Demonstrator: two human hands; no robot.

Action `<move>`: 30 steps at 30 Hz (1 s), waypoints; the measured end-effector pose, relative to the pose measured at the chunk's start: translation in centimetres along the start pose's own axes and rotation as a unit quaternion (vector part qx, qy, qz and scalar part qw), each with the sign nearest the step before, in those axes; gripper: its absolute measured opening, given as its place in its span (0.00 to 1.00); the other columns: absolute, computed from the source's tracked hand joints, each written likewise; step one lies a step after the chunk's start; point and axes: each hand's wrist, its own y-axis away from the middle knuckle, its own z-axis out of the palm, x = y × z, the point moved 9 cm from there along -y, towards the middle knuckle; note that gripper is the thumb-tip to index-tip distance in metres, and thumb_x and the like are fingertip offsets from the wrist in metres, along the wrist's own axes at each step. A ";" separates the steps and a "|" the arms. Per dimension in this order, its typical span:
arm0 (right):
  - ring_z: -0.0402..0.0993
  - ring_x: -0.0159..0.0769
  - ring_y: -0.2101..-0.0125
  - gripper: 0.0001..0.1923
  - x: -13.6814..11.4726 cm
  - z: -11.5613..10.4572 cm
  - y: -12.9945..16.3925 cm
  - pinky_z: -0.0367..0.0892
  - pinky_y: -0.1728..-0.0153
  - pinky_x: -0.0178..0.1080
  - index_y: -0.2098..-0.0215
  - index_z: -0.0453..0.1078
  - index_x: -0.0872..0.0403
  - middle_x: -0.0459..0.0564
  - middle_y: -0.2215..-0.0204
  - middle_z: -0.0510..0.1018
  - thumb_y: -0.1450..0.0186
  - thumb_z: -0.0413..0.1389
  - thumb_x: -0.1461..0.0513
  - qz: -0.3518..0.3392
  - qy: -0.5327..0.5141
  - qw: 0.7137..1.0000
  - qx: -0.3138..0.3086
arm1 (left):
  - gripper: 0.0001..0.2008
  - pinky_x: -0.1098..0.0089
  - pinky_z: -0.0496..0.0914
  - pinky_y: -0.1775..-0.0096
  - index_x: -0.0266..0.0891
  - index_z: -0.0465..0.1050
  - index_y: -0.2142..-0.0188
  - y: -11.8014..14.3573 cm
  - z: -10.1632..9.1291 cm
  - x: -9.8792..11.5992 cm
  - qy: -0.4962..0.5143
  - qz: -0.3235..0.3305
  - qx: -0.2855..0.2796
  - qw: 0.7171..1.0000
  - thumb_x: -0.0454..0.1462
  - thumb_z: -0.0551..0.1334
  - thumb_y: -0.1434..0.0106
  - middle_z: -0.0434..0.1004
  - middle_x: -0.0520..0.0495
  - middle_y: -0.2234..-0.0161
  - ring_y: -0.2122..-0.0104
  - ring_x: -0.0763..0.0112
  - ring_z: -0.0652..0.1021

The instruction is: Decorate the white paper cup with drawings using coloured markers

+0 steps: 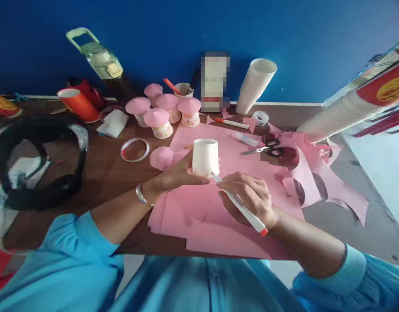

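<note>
A white paper cup is gripped in my left hand, its narrower end up, over the pink paper sheets. Between the fingers of my right hand is a white marker with a red end cap. The marker's tip points at the lower part of the cup, where a few small red marks show; whether it touches is hard to tell. Left of the cup lies a pink paper cone. Behind it stand several decorated cups with pink cone tops.
Scissors, a glue tube and another marker lie beyond my hands. Pink paper scraps spread to the right. A tall stack of white cups stands at the wall. On the left are a tape roll and a black ring-shaped device.
</note>
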 end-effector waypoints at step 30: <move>0.82 0.37 0.70 0.11 0.0 0.0 0.1 0.78 0.69 0.37 0.50 0.70 0.58 0.55 0.66 0.83 0.30 0.60 0.71 0.001 0.004 1.000 -0.020 | 0.34 0.55 0.74 0.48 0.41 0.69 0.40 -1.1 -0.3 -0.8 0.020 0.025 -0.011 0.999 0.40 0.78 0.43 0.80 0.40 0.48 0.46 0.53 0.79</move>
